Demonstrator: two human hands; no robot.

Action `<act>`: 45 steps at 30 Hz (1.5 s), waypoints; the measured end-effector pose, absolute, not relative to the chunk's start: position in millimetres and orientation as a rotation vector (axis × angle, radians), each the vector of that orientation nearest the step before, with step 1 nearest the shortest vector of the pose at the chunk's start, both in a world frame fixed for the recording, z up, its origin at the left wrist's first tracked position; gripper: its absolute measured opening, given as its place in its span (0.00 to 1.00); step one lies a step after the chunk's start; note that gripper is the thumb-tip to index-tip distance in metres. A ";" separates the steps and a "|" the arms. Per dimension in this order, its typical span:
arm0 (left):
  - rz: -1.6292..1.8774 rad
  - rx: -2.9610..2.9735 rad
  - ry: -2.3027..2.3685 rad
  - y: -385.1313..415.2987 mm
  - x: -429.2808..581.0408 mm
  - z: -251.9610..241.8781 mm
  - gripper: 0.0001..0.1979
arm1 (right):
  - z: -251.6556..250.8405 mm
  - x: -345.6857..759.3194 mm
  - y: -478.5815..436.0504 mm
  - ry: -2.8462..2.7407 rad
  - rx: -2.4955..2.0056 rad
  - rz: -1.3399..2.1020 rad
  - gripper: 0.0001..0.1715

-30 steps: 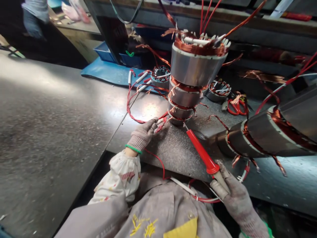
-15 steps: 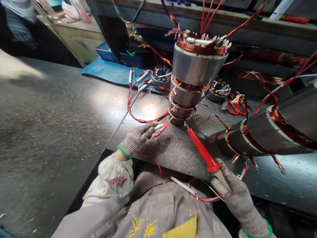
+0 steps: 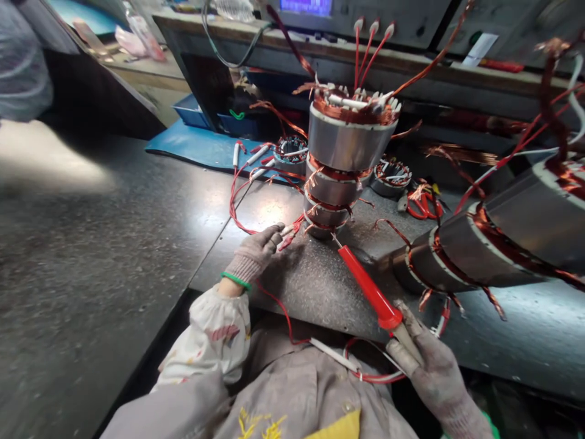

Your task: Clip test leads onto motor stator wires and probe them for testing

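A stack of motor stators (image 3: 351, 143) with copper windings stands upright on the metal table. Near its base, my gloved left hand (image 3: 258, 250) is closed on a red alligator clip (image 3: 289, 236); the clip's jaws are beside a lead of the lowest stator, and I cannot tell if they bite it. My gloved right hand (image 3: 427, 360) grips the pale handle of a red test probe (image 3: 365, 283). The probe's thin metal tip is at the lowest stator's bottom edge; contact is unclear. A red wire (image 3: 286, 308) runs below my left hand towards a white sleeve by my lap.
More stators (image 3: 493, 244) lie on their side at the right. Small stators (image 3: 390, 177) and red-handled pliers (image 3: 423, 201) sit behind the stack. Red leads (image 3: 233, 201) loop over the table and blue mat (image 3: 183, 146). Another person's sleeve (image 3: 22, 67) is at far left.
The view has tilted up, bringing a lit display and three red plugged leads into sight. Both hands keep their holds near the stack's base. The other person's arm at left has shifted.
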State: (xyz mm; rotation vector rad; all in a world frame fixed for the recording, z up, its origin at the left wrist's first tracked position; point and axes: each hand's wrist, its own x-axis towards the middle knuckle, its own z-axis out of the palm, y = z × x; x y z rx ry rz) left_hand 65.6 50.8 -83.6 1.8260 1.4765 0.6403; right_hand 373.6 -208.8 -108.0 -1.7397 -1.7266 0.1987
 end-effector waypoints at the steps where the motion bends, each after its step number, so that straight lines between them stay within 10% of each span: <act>1: 0.676 1.825 1.520 49.4 65.6 -78.7 0.32 | -105.0 375.0 -209.6 -1.709 -1.741 0.195 0.38; 45: 1.289 2.131 1.294 50.6 94.1 47.2 0.21 | -8.0 359.3 -136.8 -1.394 -1.557 0.279 0.31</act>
